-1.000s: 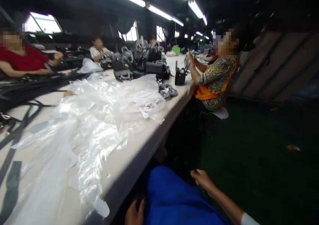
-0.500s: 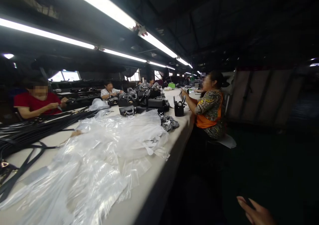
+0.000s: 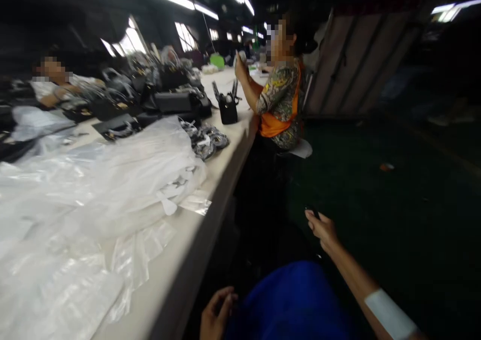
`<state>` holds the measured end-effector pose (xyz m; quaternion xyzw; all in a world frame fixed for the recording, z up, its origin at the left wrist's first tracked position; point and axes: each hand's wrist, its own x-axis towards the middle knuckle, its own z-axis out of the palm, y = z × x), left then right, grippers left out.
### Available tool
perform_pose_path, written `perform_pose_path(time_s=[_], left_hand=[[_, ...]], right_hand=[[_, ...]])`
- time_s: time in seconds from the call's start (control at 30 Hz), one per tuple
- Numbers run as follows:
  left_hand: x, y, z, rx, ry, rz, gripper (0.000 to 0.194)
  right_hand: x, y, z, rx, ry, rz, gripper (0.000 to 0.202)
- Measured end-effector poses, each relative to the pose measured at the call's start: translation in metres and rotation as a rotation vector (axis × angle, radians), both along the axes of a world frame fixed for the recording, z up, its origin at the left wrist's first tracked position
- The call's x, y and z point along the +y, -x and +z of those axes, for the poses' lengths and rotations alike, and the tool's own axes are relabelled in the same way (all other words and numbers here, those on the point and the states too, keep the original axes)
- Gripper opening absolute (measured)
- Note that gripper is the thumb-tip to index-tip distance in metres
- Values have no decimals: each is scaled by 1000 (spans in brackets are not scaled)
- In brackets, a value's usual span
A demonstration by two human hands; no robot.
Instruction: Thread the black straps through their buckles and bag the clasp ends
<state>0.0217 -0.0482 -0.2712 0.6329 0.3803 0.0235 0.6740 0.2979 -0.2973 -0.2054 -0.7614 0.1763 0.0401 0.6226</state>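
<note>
My right hand [image 3: 322, 229] is held out over the dark floor, its fingers closed on a small black object [image 3: 312, 211] whose kind I cannot make out. Low in the view, my left hand [image 3: 218, 312] hangs beside the table edge with half-curled fingers apart and nothing visible in them. Closest to it on the table [image 3: 150, 305] lies a wide spread of clear plastic bags [image 3: 124, 179]. Beyond them are bundled grey-black straps [image 3: 210, 139] and a heap of black handbags [image 3: 173, 102]. One small black handbag [image 3: 228, 110] stands upright near the edge.
A co-worker in a patterned top and orange apron [image 3: 280, 122] sits at the table's right side, hands raised. Another person in a pale top [image 3: 56, 89] works across it. A large cloth-sided bin [image 3: 353, 64] stands behind. The green floor [image 3: 356, 189] stretches to the right.
My view has tilted down and swung, so the table scene sits higher and further left. My right hand shows more fully, and my left hand and blue clothing have come into view.
</note>
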Motion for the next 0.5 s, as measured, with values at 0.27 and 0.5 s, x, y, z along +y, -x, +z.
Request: perform_pose_path(time_s=[0.27, 0.5], left_hand=[[17, -106, -69, 320, -159, -302, 40], [56, -222, -199, 526, -372, -403, 23]], right_hand=[[57, -81, -98, -16, 214, 47, 52], [133, -147, -171, 135, 400, 315, 23]])
